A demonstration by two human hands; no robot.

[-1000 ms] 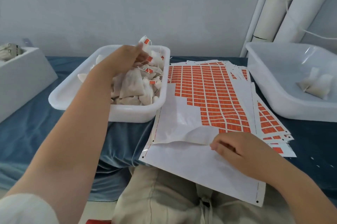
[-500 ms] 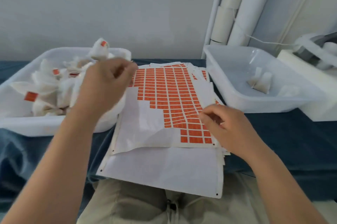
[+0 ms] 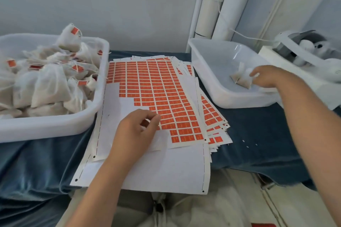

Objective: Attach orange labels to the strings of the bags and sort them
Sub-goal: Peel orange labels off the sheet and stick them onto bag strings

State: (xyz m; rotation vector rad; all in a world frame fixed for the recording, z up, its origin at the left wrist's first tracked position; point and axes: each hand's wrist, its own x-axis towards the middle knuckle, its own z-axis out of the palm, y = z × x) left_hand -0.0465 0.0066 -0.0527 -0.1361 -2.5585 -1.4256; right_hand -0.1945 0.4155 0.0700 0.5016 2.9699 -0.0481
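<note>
**newbie:** which step you on?

**me:** fetching a bare bag [image 3: 241,79] from the tub [image 3: 232,102] by the table's [image 3: 258,149] right edge. Can't tell if my right hand [image 3: 266,77] has gripped it. Left hand [image 3: 136,132] is curled on the label sheet [image 3: 156,86], pinch unclear. Next: peel one.

Orange label grid [image 3: 156,86], white trays [image 3: 55,125], blue cloth [image 3: 258,134]

Left arm [image 3: 103,180] is extending forward up the middle. Left hand [image 3: 136,130] is sitting palm-down, fingers curling, thumb tip lying by the forefinger. Right arm [image 3: 313,134] is stretching out far right. Right hand [image 3: 265,77] is pointing left, fingers curling. Can't tell if either is gripping.
</note>
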